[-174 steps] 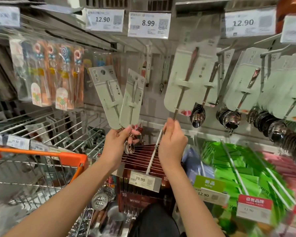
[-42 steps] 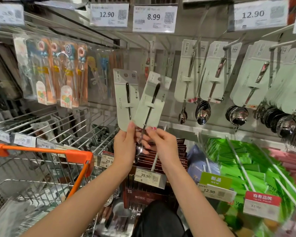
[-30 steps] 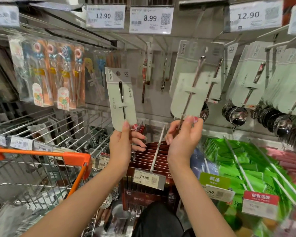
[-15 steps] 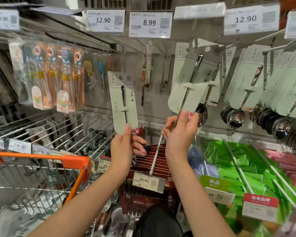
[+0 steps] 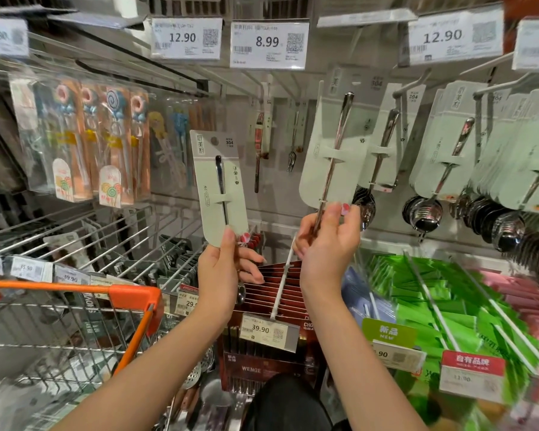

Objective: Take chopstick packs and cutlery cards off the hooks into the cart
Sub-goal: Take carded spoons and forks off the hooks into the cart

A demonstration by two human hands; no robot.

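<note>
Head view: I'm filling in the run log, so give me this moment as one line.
left hand: holds cutlery card | right hand: pinches spoon card at hook | cart: lower left

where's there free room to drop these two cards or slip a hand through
The cart at lower left has open basket room behind its orange handle. Bare back panel shows between the left-hand card and the right-hand card, with only thin hanging pieces there. It is crowded at right, among the packed spoon cards and green packs.
</note>
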